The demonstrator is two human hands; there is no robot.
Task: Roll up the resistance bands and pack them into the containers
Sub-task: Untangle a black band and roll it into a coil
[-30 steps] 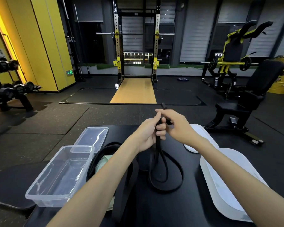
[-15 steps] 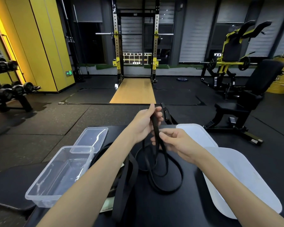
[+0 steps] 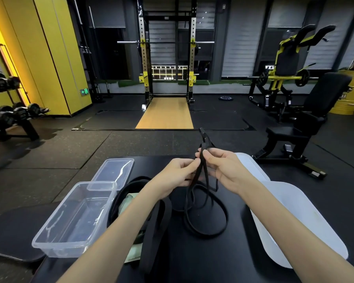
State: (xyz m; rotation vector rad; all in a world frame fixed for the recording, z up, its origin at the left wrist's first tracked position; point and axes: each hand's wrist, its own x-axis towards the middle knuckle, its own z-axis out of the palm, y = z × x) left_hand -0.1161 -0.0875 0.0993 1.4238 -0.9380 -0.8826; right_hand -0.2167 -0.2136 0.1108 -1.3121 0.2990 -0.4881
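**On the worktop: rolling barely begun, nothing packed**

Nearest the viewer, a wide black band lies loose across the worktop under the left forearm. It lies over a pale green item (what that is cannot be told). Just to the left, the clear container holds no band, and its lid lies off at its far end. At centre, a narrow black band spills in slack loops on the worktop, its upper part raised between both hands. The left hand and right hand each keep a closed grip, fingertips pinching the strands. White shapes at right may be lids or containers. By this evidence no band is rolled or packed; rolling both, stowing them and lidding remain. Gym machines stand beyond.
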